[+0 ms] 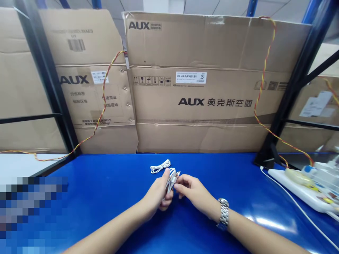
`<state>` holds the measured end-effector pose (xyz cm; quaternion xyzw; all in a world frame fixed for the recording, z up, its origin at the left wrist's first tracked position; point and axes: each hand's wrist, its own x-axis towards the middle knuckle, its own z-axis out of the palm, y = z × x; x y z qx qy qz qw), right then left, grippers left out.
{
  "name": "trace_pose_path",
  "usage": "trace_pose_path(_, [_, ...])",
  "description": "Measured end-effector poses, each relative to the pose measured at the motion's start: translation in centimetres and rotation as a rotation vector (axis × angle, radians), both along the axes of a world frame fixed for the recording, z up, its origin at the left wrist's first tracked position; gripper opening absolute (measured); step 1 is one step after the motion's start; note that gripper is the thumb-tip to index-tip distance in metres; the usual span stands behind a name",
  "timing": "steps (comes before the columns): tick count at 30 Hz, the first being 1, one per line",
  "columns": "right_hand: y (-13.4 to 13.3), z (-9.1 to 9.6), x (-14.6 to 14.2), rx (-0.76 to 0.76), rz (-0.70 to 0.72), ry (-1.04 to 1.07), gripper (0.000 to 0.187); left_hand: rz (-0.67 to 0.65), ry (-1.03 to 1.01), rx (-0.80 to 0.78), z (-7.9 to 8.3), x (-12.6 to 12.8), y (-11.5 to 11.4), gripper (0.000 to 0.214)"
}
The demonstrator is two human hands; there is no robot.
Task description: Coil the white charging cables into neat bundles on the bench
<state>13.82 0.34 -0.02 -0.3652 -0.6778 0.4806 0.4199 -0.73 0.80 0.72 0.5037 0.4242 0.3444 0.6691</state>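
Over the blue table, my left hand is closed round a bundle of coiled white cable. My right hand, with a metal watch on its wrist, pinches the same cable near its plug end, fingers pressed together. A second coiled white cable lies on the table just beyond my hands, apart from them.
Large AUX cardboard boxes stand along the table's back edge. Dark metal rack posts rise at left and right. A twisted red-yellow wire hangs over the boxes. A white power strip with a white cord lies at the right.
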Motion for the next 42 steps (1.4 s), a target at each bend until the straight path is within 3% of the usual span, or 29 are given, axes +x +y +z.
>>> trace_pose_path(12, [0.4,0.0,0.3,-0.069,-0.022,-0.007,0.017,-0.166,0.075,0.131,-0.2,0.1,-0.6,0.041])
trace_pose_path(17, [0.6,0.4,1.1,-0.272,0.148,0.132,0.012,-0.165,0.164,0.265,0.4,0.2,-1.5,0.043])
trace_pose_path(20, [0.7,0.6,1.8,-0.396,0.241,0.215,0.013,-0.171,0.29,0.429,1.1,0.1,-2.2,0.045])
trace_pose_path(27, [1.1,0.8,2.4,-0.416,0.279,0.289,0.012,-0.247,0.608,0.861,2.5,-0.6,-3.3,0.048])
trace_pose_path(33, [1.8,1.3,3.9,-0.484,0.286,0.104,0.015,-0.425,1.068,1.206,2.2,-0.1,-3.6,0.044])
trace_pose_path(36, [1.4,1.5,4.1,-0.479,0.285,0.017,0.016,-0.43,1.176,1.276,1.6,0.3,-3.6,0.043])
trace_pose_path(42, [0.2,1.0,2.7,-0.428,0.102,0.02,0.015,-0.437,1.262,1.261,0.6,0.6,-3.5,0.04])
